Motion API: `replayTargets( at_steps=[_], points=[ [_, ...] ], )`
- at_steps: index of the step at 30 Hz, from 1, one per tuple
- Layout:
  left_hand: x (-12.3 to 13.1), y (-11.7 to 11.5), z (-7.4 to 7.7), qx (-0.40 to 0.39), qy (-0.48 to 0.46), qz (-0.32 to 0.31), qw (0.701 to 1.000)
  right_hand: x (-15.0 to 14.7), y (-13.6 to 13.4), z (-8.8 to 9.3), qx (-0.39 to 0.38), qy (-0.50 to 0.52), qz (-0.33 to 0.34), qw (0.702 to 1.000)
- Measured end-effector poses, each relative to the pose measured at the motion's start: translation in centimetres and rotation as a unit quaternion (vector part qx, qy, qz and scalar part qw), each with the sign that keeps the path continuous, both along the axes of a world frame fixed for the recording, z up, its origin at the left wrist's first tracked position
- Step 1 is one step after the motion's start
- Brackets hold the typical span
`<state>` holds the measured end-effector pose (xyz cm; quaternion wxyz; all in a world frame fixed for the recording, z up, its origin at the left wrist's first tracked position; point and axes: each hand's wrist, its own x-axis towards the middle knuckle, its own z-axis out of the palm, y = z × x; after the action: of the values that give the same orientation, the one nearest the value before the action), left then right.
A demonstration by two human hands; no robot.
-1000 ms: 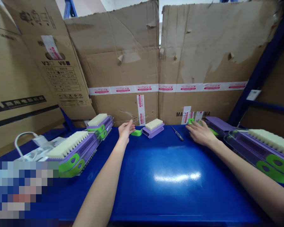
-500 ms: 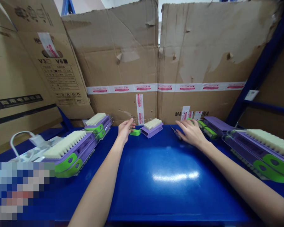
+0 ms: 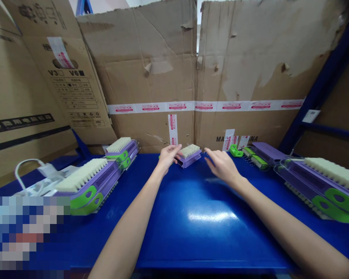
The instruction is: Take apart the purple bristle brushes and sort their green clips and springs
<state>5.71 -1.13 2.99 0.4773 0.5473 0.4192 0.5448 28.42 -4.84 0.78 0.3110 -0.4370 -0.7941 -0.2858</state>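
While stretched out over the blue counter (image 3: 209, 240), curls left hand (image 3: 168, 157) against the left end of the small purple brush block (image 3: 190, 155), grip impossible to tell; holds right hand (image 3: 221, 166) spread, blurred, just right of it, untouching, with green clip (image 3: 235, 150) beyond.

The left hand (image 3: 169, 155) now touches the left end of the small brush block (image 3: 189, 154). The right hand (image 3: 222, 166) has shifted left toward it, uncovering the green clip (image 3: 234, 150).
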Motion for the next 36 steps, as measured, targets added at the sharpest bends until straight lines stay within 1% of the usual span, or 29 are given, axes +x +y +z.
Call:
replayTargets(
  at_steps=[3, 6, 9, 13, 16, 19, 23, 30, 32, 34, 36],
  points=[
    [-1.3, 1.0, -0.6, 0.052, 0.056, 0.120, 0.990, 4.0, 0.7, 0.1, -0.021, 0.087, -0.095, 0.991],
    [-3.0, 1.7, -1.6, 0.101, 0.144, 0.232, 0.957, 7.9, 1.4, 0.0, -0.036, 0.167, -0.196, 0.966],
    [-4.3, 2.1, -2.5, 0.104, 0.225, 0.276, 0.928, 10.5, 1.8, -0.4, -0.045, 0.198, -0.256, 0.945],
    [-4.9, 2.0, -2.8, 0.092, 0.290, 0.293, 0.906, 11.8, 1.9, -1.0, -0.084, 0.181, -0.301, 0.932],
    [-4.7, 1.7, -2.5, 0.088, 0.323, 0.299, 0.894, 11.9, 1.7, -1.1, -0.119, 0.142, -0.335, 0.924],
    [-4.3, 1.4, -2.3, 0.083, 0.356, 0.297, 0.882, 11.8, 1.6, -1.3, -0.130, 0.122, -0.357, 0.917],
    [-4.1, 1.0, -2.1, 0.071, 0.391, 0.293, 0.869, 11.9, 1.8, -1.6, -0.125, 0.120, -0.365, 0.915],
    [-4.2, 0.9, -2.2, 0.070, 0.433, 0.305, 0.846, 12.0, 2.1, -1.9, -0.078, 0.107, -0.341, 0.931],
    [-4.3, 0.9, -2.3, 0.092, 0.457, 0.309, 0.829, 11.9, 2.0, -1.9, -0.078, 0.103, -0.337, 0.933],
    [-4.4, 0.9, -2.5, 0.117, 0.496, 0.317, 0.800, 11.8, 1.8, -1.9, -0.075, 0.103, -0.335, 0.934],
    [-4.4, 0.9, -2.7, 0.123, 0.535, 0.314, 0.774, 11.5, 1.7, -1.8, -0.068, 0.108, -0.331, 0.935]
  ],
)
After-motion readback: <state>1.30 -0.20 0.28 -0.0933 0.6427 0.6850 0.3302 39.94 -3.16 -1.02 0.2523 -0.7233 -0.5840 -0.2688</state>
